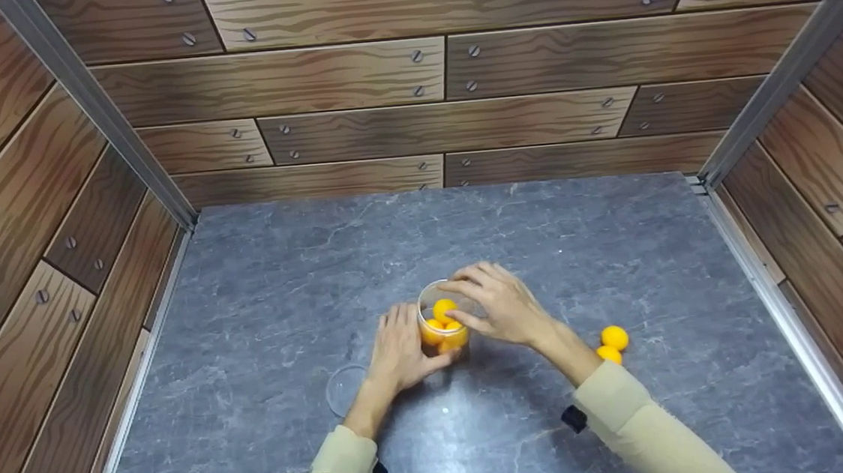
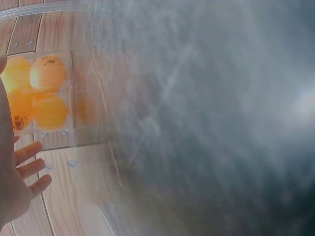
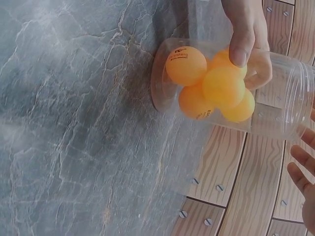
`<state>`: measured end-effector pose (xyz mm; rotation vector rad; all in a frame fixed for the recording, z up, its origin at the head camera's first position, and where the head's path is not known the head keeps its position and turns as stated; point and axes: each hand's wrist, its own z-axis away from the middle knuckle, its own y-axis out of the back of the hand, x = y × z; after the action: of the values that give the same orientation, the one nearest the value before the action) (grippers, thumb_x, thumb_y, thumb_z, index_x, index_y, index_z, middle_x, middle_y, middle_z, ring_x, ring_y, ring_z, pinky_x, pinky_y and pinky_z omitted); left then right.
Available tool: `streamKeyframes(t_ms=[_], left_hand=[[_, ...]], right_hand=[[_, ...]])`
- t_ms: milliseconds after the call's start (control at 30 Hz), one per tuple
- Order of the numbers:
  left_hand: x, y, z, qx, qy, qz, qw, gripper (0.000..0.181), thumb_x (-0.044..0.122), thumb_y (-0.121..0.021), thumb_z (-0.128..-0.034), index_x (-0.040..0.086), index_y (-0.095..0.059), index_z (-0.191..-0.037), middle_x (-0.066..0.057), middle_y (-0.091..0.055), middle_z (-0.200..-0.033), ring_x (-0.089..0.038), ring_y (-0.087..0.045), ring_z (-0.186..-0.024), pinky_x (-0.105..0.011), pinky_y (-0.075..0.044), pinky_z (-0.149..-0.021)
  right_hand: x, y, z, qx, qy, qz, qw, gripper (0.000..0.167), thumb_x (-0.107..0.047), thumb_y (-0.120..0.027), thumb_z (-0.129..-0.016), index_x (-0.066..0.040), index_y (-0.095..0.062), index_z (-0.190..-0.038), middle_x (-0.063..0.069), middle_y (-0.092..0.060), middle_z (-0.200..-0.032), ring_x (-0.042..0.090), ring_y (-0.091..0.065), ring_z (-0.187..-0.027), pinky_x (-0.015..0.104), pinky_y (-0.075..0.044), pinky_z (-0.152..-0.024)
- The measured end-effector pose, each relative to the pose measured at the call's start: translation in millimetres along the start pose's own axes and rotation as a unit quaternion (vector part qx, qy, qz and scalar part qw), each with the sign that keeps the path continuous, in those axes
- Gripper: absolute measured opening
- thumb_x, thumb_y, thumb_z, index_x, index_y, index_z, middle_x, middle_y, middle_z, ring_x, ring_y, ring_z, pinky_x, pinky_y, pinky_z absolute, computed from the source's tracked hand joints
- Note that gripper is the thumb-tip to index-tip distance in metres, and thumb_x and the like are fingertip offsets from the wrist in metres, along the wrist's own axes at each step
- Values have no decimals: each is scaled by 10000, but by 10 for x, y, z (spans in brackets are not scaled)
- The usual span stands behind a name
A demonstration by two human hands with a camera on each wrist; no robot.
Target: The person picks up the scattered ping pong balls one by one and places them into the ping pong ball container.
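Note:
My left hand (image 1: 398, 349) holds a clear plastic jar (image 1: 432, 294) from its left side, the thumb lying across the front. The jar is upright and its mouth is uncovered. Several orange ping-pong balls (image 3: 224, 87) lie in its lower part, some with dark printing. Over the right side of the rim is my right hand (image 1: 500, 302), fingers spread and loosely bent, with no ball visible in its grasp. In the right wrist view the fingers (image 3: 301, 174) of that hand show near the jar's mouth.
A round clear lid (image 1: 345, 391) lies flat beside my left forearm. Two more orange balls (image 1: 614, 338) sit on the grey marbled table (image 1: 282, 277) by my right forearm, which partly hides one. Wood-patterned walls (image 1: 408, 72) enclose the table at the back and sides.

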<state>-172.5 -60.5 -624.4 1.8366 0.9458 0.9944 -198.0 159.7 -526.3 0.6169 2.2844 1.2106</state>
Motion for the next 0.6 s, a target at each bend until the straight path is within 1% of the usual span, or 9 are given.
streamKeyframes(t_ms=[267,500,600], left_hand=[[-4,0,-8,-22,-25,-40,10000,953,776,-724,-765,5,-559,-1299,-121,-646,-1168,-289,-589,-1077,-447,-507,-949],[3,19,2,-144,17,-121,9998,990,814,-650,-801,7,-532,-1364,-129,-650,-1219,-288,-595,-1122,-440,-510,-954],[8,27,4,-170,21,-136,9998,1015,826,-623,-810,5,-515,-1397,-133,-652,-1239,-292,-598,-1142,-442,-511,-963]], right_hand=[[25,84,42,45,64,108,9999,419,-351,-778,-935,-186,-717,-1316,34,-730,-1231,220,-659,-1122,421,-558,-979],[53,152,102,159,95,128,9997,427,-339,-822,-903,-176,-735,-1287,15,-740,-1212,208,-661,-1105,408,-564,-951],[80,175,140,182,86,169,9997,431,-358,-824,-900,-179,-736,-1283,15,-742,-1208,200,-661,-1097,399,-568,-947]])
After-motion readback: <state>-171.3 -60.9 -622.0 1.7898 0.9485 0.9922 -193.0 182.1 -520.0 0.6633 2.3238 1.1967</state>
